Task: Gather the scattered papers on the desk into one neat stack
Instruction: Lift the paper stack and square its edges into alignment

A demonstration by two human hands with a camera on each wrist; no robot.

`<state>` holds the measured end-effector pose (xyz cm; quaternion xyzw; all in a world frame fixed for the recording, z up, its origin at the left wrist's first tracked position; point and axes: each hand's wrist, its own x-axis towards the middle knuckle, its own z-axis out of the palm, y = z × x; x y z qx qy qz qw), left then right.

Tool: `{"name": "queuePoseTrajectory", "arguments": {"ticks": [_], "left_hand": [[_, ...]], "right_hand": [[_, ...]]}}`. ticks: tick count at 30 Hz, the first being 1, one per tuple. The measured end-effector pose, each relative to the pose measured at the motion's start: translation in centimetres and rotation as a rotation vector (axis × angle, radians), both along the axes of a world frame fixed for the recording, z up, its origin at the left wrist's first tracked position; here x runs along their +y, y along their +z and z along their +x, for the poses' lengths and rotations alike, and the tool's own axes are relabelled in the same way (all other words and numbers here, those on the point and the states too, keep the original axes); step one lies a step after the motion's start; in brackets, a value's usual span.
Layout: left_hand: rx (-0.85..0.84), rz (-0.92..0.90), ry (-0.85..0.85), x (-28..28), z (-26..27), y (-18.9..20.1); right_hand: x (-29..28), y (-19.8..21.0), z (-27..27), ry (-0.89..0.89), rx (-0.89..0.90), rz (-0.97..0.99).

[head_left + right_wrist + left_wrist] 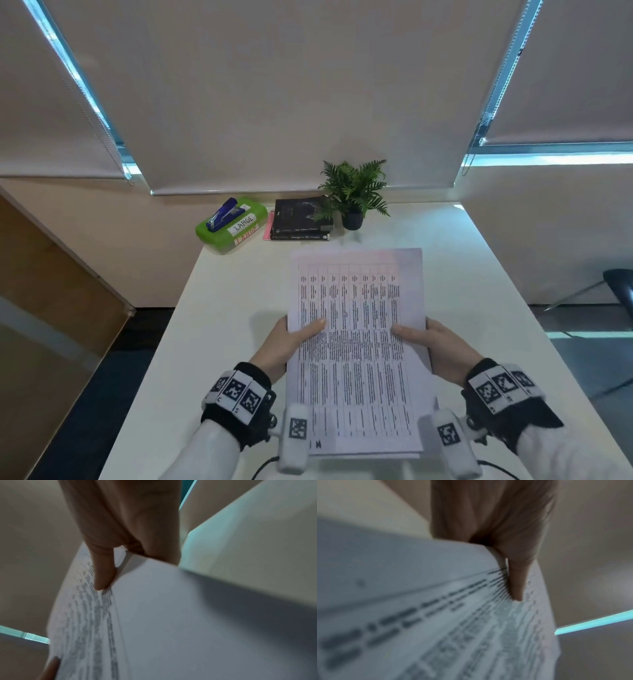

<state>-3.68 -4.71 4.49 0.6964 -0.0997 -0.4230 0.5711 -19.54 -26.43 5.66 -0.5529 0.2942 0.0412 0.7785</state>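
The person holds the stack of printed papers (356, 342) with both hands above the white tabletop (233, 308), lengthwise and tilted toward the head camera. The left hand (284, 346) pinches the left long edge, thumb laid across the printed top sheet and the other fingers hidden beneath; the right hand (442, 353) mirrors it on the right long edge. Each wrist view confirms its grip: a thumb presses down on the table of text while the palm cups the edge. So each grip is closed on the stack.

No loose sheet shows on the visible tabletop, so the gathering itself looks nearly finished, and the step in hand appears to be squaring the sheets. The edges are not yet flush: a lower sheet peeks out along the right side and at the near bottom edge in the head view.

To do this well, the person would probably loosen both pinches a little so the sheets can slide against each other, stand the stack on its short edge, and tap it on the tabletop, then turn it and tap a long edge. Too tight a pinch would lock the offsets in place; too loose, and the sheets could fan out. The bare stretch of tabletop in front of the hands suits the set-down, well apart from the green box (233, 224) with the blue stapler (223, 214) on it, the dark books (302, 219) and the potted fern (354, 192) at the far end.
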Motion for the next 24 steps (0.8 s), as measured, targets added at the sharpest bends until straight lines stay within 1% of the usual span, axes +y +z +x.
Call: {"name": "queuePoseTrajectory", "arguments": {"ticks": [2,4,7,9,11,12,17,18,20,22,24], "left_hand": [[0.025,-0.044,0.022,0.1,-0.3,0.0],[-0.006,-0.045,0.04,0.0,-0.6,0.2],[-0.06,0.012,0.075,-0.6,-1.2,0.2],[-0.098,0.044,0.103,-0.9,-1.6,0.0],[-0.115,0.02,0.158,-1.2,-1.9,-0.1],[-0.114,-0.02,0.201,-1.4,-2.0,0.0],[-0.17,-0.286,0.418,-2.6,-2.6,1.3],[-0.18,-0.313,0.43,-2.8,-2.7,1.2],[-0.193,-0.3,0.401,-3.0,-3.1,0.4],[-0.191,-0.249,0.353,-2.9,-3.1,-0.6],[-0.17,-0.244,0.341,-2.6,-2.6,-1.2]], "right_hand": [[-0.1,-0.2,0.3,0.029,0.064,0.064],[-0.2,-0.3,0.5,0.051,0.124,0.108],[0.3,-0.3,1.2,0.062,0.168,0.108],[1.1,-0.5,1.5,0.054,0.161,0.067],[1.8,-0.5,1.5,0.014,0.123,0.012],[2.2,-0.4,1.5,-0.024,0.092,-0.013],[3.5,0.8,1.6,-0.204,-0.203,-0.169],[3.6,0.9,1.8,-0.229,-0.242,-0.208],[3.9,0.7,2.2,-0.232,-0.282,-0.253],[3.7,0.1,2.3,-0.21,-0.294,-0.254],[3.0,-0.3,2.2,-0.22,-0.296,-0.256]]}}
